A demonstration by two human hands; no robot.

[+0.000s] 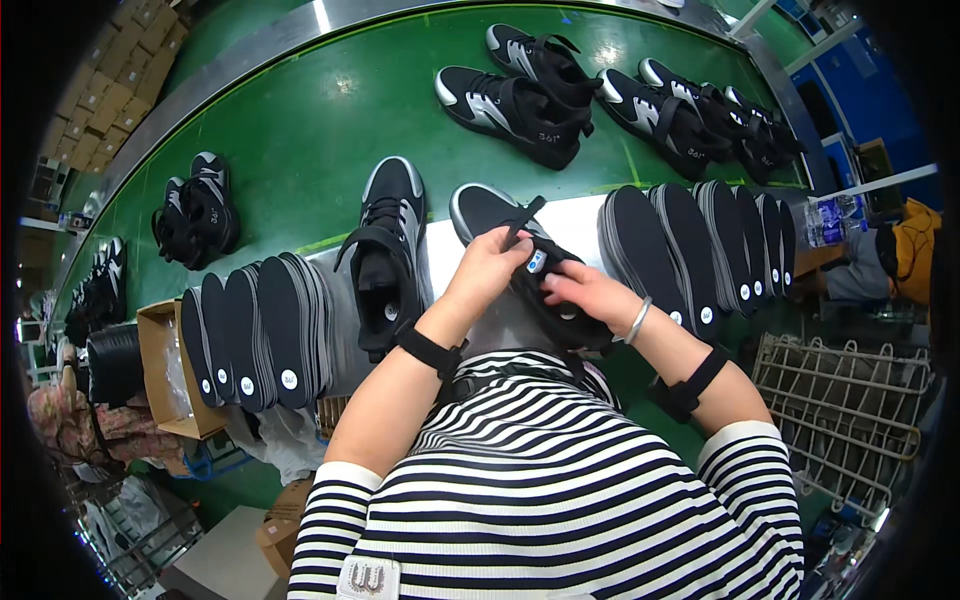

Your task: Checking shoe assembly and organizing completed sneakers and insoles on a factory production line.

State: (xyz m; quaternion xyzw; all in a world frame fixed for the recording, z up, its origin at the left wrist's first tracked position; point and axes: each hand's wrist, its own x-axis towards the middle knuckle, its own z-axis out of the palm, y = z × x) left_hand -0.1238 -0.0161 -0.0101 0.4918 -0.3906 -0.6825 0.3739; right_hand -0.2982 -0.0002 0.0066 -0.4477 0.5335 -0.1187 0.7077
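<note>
The left hand [488, 266] pinches a flat black strap [527, 216] between thumb and fingertips. The right hand [588, 291] is half curled over the black shoe [481, 209] beneath both hands, its toe smooth silver; whether those fingers grip anything, I cannot tell. Left of the hands sits a matching laced shoe [390, 212]; to their right, stacked matte, round-ended insoles [640, 240].

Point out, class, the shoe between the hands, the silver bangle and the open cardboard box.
Shoe [487, 208]: head view, black toe.
Silver bangle [639, 319]: head view, outer band.
Open cardboard box [151, 368]: head view, left wall.
</note>
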